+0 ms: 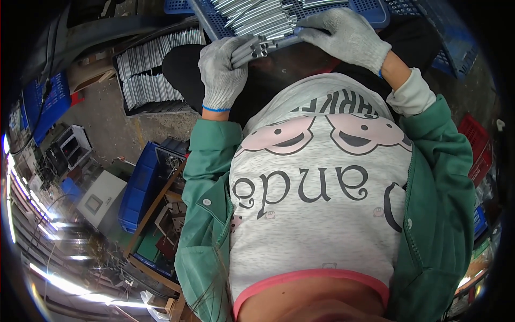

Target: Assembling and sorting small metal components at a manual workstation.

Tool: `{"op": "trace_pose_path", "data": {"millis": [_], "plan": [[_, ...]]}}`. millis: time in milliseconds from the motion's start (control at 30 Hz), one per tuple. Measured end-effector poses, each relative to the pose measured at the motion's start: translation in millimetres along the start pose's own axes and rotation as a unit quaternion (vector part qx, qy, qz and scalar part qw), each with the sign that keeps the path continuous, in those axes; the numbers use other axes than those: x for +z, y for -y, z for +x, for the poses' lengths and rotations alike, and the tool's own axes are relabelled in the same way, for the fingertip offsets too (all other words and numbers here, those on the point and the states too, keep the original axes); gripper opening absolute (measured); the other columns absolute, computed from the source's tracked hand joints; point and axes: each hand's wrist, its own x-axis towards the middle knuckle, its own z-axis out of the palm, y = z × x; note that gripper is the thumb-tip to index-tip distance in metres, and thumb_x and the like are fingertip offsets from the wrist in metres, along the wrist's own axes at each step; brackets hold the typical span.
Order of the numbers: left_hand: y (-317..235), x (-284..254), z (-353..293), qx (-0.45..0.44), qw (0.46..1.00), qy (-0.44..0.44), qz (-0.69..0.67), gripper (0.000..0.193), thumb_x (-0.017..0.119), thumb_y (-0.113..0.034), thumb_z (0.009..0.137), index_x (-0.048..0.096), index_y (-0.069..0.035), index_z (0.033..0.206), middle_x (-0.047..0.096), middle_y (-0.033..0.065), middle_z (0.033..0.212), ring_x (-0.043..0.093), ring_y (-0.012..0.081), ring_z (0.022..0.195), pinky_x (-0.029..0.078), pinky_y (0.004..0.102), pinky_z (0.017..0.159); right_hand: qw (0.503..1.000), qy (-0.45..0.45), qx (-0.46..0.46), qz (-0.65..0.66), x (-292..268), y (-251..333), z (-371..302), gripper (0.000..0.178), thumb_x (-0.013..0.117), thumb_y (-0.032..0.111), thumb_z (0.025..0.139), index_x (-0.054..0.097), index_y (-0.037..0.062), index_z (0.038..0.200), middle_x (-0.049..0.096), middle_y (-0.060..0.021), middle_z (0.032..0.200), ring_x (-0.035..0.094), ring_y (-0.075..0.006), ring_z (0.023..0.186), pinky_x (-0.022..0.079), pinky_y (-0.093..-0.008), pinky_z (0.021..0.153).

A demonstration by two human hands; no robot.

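Observation:
My left hand (220,70), in a grey-white knit glove with a blue cuff edge, is closed round a small bundle of short metal tubes (257,51). Their round open ends show beside its fingers. On the other side, my right hand (346,43), gloved alike, pinches the far end of a grey metal tube (287,41) that reaches toward the bundle. The right fingertips are partly hidden. Just beyond both hands is a blue plastic basket (378,19) holding many long, shiny metal tubes (252,16) lying side by side.
A dark crate (155,110) packed with rows of metal tubes stands on the floor at the left. Farther left are a blue crate (51,104), a blue bin (139,185) and a pale cabinet (102,198). A red basket (475,145) stands at the right.

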Motion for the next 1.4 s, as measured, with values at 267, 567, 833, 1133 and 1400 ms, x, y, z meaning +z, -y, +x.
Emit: {"op": "trace_pose_path", "data": {"millis": [267,567,833,1133,1400], "plan": [[33,50,10,-0.065,0.982,0.087,0.151,0.030,0.069,-0.012,0.075,0.073,-0.014,0.105,0.073,0.0026,0.095,0.069,0.0285,0.083,0.053,0.0385,0.078,0.989,-0.017,0.065,-0.134,0,-9,-1,0.032,0.064,0.039,0.093,0.078,0.0122,0.105,0.076,-0.0071,0.085,0.067,-0.0249,0.063,0.053,-0.0333,0.062],[31,46,13,-0.112,0.984,0.125,0.055,0.033,0.069,-0.013,0.079,0.071,-0.014,0.111,0.074,0.0058,0.093,0.071,0.0311,0.080,0.054,0.0387,0.071,0.988,-0.032,0.026,-0.147,-1,-11,-8,0.031,0.064,0.038,0.093,0.078,0.0131,0.106,0.076,-0.0068,0.086,0.067,-0.0225,0.063,0.053,-0.0320,0.061],[25,37,7,-0.111,0.979,0.077,-0.152,0.028,0.070,-0.006,0.079,0.072,-0.010,0.107,0.075,0.0078,0.085,0.070,0.0290,0.068,0.053,0.0366,0.065,0.990,0.019,0.006,-0.140,-9,3,-9,0.029,0.064,0.037,0.093,0.078,0.0145,0.106,0.076,-0.0058,0.086,0.067,-0.0194,0.062,0.053,-0.0287,0.060],[19,34,2,-0.087,0.979,0.086,-0.162,0.029,0.072,-0.002,0.076,0.072,-0.006,0.104,0.075,0.0084,0.087,0.068,0.0270,0.068,0.053,0.0350,0.067,0.987,0.021,-0.017,-0.157,-2,7,-8,0.027,0.065,0.036,0.093,0.078,0.0150,0.105,0.074,-0.0048,0.081,0.065,-0.0199,0.059,0.052,-0.0297,0.058],[14,33,2,-0.055,0.987,0.060,-0.138,0.028,0.076,-0.006,0.073,0.072,-0.006,0.100,0.074,0.0077,0.087,0.067,0.0276,0.071,0.052,0.0356,0.074,0.983,0.032,-0.009,-0.178,-2,7,-9,0.027,0.064,0.035,0.093,0.078,0.0143,0.104,0.074,-0.0048,0.080,0.065,-0.0203,0.060,0.053,-0.0296,0.059]]}}
